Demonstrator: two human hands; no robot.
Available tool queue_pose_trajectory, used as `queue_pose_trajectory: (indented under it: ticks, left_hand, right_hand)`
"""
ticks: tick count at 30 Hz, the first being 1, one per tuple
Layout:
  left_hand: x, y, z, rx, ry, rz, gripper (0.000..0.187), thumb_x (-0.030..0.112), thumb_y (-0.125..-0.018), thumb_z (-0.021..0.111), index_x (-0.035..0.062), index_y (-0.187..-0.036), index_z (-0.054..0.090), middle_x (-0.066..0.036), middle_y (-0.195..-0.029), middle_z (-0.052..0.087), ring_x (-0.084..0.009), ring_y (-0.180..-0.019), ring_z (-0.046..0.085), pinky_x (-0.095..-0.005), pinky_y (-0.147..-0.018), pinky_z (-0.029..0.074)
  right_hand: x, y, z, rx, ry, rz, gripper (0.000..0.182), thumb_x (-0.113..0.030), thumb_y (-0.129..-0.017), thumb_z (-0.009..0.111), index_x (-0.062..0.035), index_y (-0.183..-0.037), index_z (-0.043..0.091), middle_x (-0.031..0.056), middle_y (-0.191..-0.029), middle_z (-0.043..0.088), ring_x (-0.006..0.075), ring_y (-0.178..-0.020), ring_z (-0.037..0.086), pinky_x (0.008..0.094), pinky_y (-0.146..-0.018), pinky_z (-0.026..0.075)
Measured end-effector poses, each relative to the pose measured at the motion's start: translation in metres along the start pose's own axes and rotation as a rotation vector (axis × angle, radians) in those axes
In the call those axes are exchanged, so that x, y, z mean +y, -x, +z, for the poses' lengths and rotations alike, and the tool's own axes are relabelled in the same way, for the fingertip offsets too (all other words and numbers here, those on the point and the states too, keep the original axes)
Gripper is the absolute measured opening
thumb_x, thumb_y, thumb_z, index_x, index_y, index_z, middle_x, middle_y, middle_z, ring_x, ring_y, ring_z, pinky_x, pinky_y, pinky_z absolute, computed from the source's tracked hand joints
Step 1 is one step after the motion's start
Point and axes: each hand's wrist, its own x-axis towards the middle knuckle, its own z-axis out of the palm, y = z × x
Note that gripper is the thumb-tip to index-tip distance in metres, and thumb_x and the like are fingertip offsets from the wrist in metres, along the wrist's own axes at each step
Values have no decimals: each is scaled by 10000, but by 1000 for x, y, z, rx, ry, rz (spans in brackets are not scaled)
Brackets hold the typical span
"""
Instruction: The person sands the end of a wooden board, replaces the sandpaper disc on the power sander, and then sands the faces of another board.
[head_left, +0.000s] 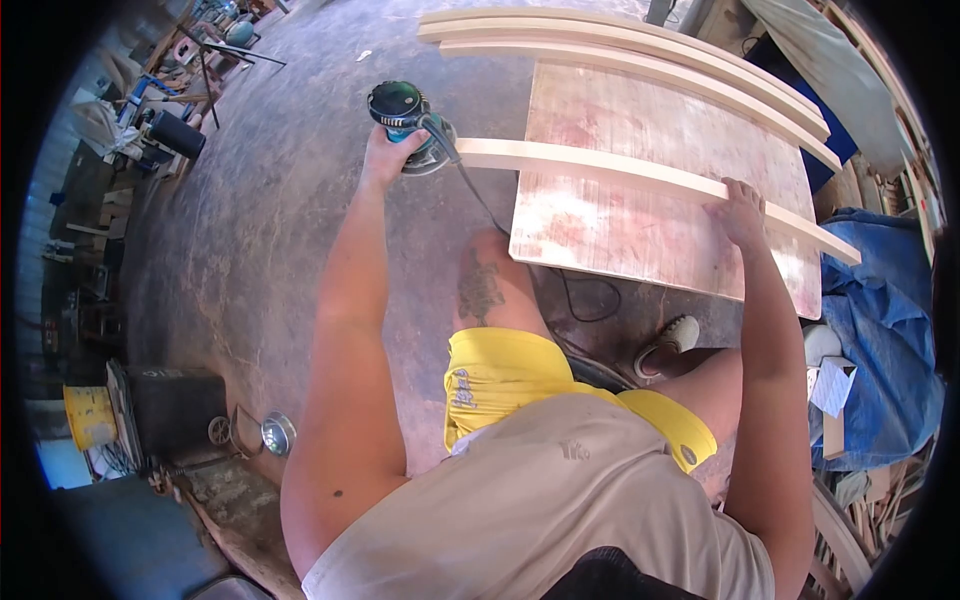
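Note:
My left hand (388, 158) is wrapped round a teal and black power sander (402, 108), which sits at the left end of a long pale wooden strip (600, 163). That end sticks out past the edge of a worn wooden board (590, 225). Near the strip's right part, my right hand (742, 212) grips it with the fingers over its far edge. A dark cord (482, 200) runs from the sander down beside the board. Several more pale strips (640, 62) lie side by side across the board's far end.
A blue tarp (880, 340) hangs at the right, with a white box (832, 386) beside it. Cord loops lie on the floor under the board. At the left are a yellow bucket (90, 417), a dark bin (180, 415) and a tripod stand (208, 75).

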Motion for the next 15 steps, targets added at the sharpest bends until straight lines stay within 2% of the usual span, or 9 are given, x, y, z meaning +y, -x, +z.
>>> queue_pose_trajectory:
  ticks: [3,5,8,11,15]
  left_hand:
    - [-6,-2,6,-14,-42,-2,525,199,-775,876,13,-1207,644,-75,-1100,727,-163,-988,685,-336,-905,540]
    - [0,2,15,-45,-76,32,541,222,-763,878,7,-1201,644,-85,-1104,724,-171,-997,680,-335,-910,533]
    - [-8,1,25,-23,-121,36,574,242,-735,888,6,-1197,643,-96,-1107,719,-180,-1003,677,-333,-913,529]
    - [13,10,41,-67,-107,-7,595,238,-716,886,7,-1206,638,-101,-1109,716,-188,-1012,675,-336,-925,522]
    - [10,7,58,-114,-123,13,583,204,-722,868,5,-1216,635,-101,-1114,716,-187,-1008,676,-339,-924,523]
  right_hand:
    - [1,-4,2,18,0,-23,679,-420,-848,756,-153,-1424,515,102,-1409,542,318,-1393,418,543,-1160,270]
    - [2,-5,5,-13,-4,-5,681,-447,-853,746,-171,-1428,509,93,-1424,525,310,-1406,406,612,-1191,220]
    - [1,-3,1,-13,-22,-9,678,-444,-852,746,-163,-1424,515,96,-1424,527,314,-1406,406,611,-1192,217]
    - [3,-3,6,28,-12,-11,679,-445,-850,748,-158,-1421,520,101,-1423,530,313,-1406,407,610,-1189,225]
    - [-3,0,-2,-2,-13,17,675,-441,-845,754,-161,-1415,525,106,-1429,527,314,-1407,406,610,-1187,231]
